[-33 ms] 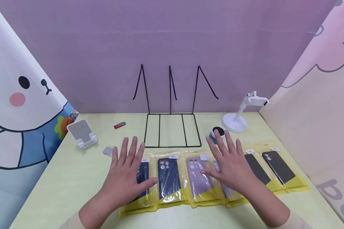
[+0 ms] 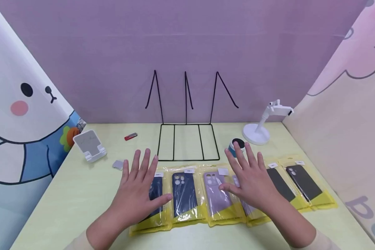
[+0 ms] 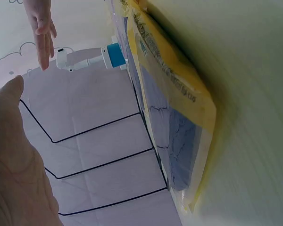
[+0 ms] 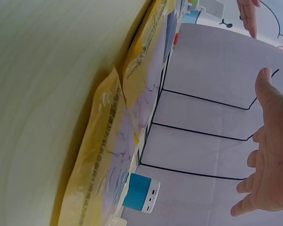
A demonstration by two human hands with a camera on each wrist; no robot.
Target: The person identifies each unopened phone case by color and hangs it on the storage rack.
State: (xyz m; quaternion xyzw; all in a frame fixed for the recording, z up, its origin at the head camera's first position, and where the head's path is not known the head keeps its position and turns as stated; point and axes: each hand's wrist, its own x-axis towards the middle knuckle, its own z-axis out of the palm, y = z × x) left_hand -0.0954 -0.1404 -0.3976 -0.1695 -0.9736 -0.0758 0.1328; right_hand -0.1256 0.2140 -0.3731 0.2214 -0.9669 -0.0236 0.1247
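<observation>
My left hand (image 2: 134, 194) is held palm down with fingers spread, above the leftmost packaged phone case (image 2: 156, 194), a dark blue one it partly covers. Spread in the same way, my right hand (image 2: 253, 180) hovers over the row and hides part of a purple case (image 2: 247, 208). Between the hands lie another dark blue phone case (image 2: 184, 194) and a purple phone case (image 2: 217, 194). Two black phone cases (image 2: 303, 182) lie at the right end. All are in clear-and-yellow bags. Both wrist views show a gap between the hands and the bags (image 3: 179, 89).
A black wire rack (image 2: 187, 159) stands behind the row. To its left are a red USB stick (image 2: 130, 136), a small grey piece (image 2: 117, 165) and a white phone stand (image 2: 90, 146). A teal-and-white cylinder (image 4: 140, 192) and a white stand (image 2: 257, 133) are at right.
</observation>
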